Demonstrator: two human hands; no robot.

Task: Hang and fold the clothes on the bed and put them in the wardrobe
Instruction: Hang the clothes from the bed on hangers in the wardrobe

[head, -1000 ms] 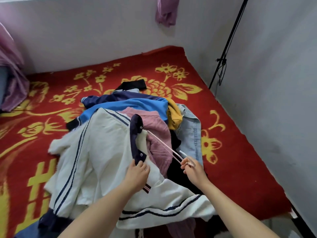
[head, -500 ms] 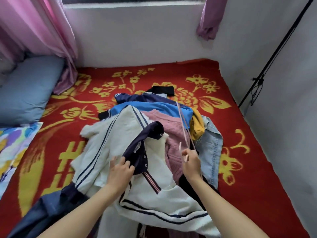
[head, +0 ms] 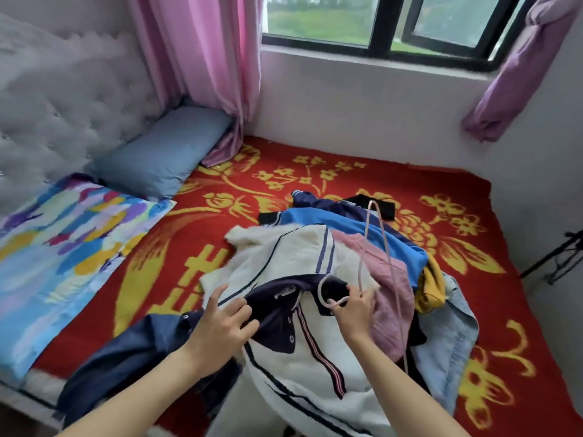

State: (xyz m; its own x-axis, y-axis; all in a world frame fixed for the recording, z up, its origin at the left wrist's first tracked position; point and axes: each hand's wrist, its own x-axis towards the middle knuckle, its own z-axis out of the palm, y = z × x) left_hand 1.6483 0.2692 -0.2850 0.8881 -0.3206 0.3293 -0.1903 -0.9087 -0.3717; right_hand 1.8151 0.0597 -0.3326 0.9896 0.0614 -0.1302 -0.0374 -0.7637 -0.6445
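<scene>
A pile of clothes lies on the red and gold bed cover (head: 331,171). On top is a white fleece jacket (head: 284,257) with navy stripes and a navy collar (head: 277,313). My left hand (head: 220,323) presses on the collar's left side, fingers spread. My right hand (head: 355,313) grips a thin pink hanger (head: 377,234) by its hook, right at the collar opening; the hanger's body tilts up and away over the pile. Under the jacket lie a pink knit (head: 391,291), a blue top (head: 347,222), a yellow garment (head: 430,288) and a light denim jacket (head: 451,339).
A dark blue garment (head: 132,351) hangs off the bed's near edge at the left. A blue pillow (head: 164,152) and a multicoloured pillow (head: 63,234) lie by the tufted headboard (head: 63,99). Pink curtains (head: 202,58), a window (head: 378,23) and walls bound the bed.
My view has tilted up and left, bringing the window and headboard in. My right hand carried the hanger's hook down to the collar. My left hand slid onto the collar.
</scene>
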